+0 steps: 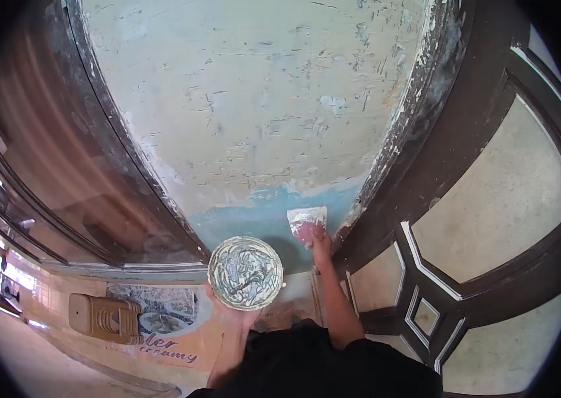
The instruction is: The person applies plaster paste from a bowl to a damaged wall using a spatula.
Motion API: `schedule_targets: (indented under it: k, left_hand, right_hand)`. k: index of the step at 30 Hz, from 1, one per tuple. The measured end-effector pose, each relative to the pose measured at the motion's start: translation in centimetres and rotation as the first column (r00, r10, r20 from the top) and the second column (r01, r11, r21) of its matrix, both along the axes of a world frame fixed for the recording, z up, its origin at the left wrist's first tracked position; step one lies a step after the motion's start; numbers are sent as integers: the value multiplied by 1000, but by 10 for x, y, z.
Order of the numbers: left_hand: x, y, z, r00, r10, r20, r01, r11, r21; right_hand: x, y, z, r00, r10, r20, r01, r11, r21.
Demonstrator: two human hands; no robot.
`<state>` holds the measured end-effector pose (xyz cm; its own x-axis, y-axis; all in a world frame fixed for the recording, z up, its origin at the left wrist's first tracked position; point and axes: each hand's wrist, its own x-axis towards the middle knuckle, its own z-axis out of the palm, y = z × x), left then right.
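Observation:
My right hand (321, 244) grips a putty knife (307, 218) by its reddish handle, and the wide blade lies flat against the lower wall (254, 99), at the edge of a blue patch (264, 215). My left hand (235, 313) holds up a round plate (246, 272) smeared with grey-white putty, just left of the knife. The wall above is pale, scratched and patched with filler.
Dark wooden frames border the wall, with a glossy brown panel (55, 152) on the left and a panelled door (479, 219) on the right. A tan plastic object (104, 318) lies on the floor at lower left, beside a printed sheet (161, 315).

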<state>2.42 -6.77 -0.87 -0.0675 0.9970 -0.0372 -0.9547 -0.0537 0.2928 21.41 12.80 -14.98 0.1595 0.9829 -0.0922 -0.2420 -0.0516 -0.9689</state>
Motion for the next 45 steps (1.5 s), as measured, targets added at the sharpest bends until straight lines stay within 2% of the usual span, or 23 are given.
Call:
schedule_targets:
  k: [3,5,9,10,12,13,15,20,22,23,24,26,27,32,37,39,45]
  left_hand:
    - [7,4,0,999,22,28,-21,999,-31]
    - [14,7,3,1000,25,1,-25,999,-42]
    - [27,13,-4,999,37,-29,-39,995,-91]
    - [30,14,-4,999,38,-20,-40,994,-100]
    - [34,16,-11,997,70,21,-67,989,-132]
    - [37,16,-13,997,79,1,-78,988,-135]
    - [40,19,-17,993,121,13,-118,982,-148]
    - [47,13,-23,994,109,31,-106,989,-103]
    - [49,19,-30,990,139,6,-138,986,-91]
    - [51,20,-25,994,111,15,-110,991,-71]
    - [53,22,-25,994,111,18,-110,991,-71]
    - [55,27,-24,995,100,12,-100,994,-37]
    - [55,30,-27,989,144,6,-144,987,-79]
    - [52,36,-21,993,106,45,-104,994,-39]
    - [36,41,-21,992,124,12,-123,991,-58]
    - [30,43,-20,994,105,29,-104,994,-26]
    - [11,52,-22,993,111,41,-108,992,-62]
  right_hand:
    - [3,-1,34,994,47,-97,-39,996,79]
    - [7,6,62,996,87,-23,-82,982,173]
    - [12,42,70,995,68,79,-86,964,253]
    - [13,47,67,994,72,78,-90,963,253]
    - [13,58,58,984,-8,179,-11,994,105]
    - [15,58,51,984,-1,178,-18,994,105]
    - [20,50,37,999,-12,52,7,995,103]
    - [61,36,27,994,4,105,-16,993,113]
    - [77,44,48,939,-58,339,-5,984,181]
    - [84,53,51,871,-177,459,31,951,308]
    - [88,58,62,870,-177,461,30,951,308]
    - [93,65,89,780,-239,578,-79,879,470]
    - [93,68,100,734,-254,630,-101,876,472]
    - [81,74,129,719,-218,660,-186,855,485]
    - [71,83,123,730,-241,640,-202,818,539]
    - [70,85,119,763,-200,614,-160,863,479]
    - [68,84,121,730,-176,660,-135,910,392]
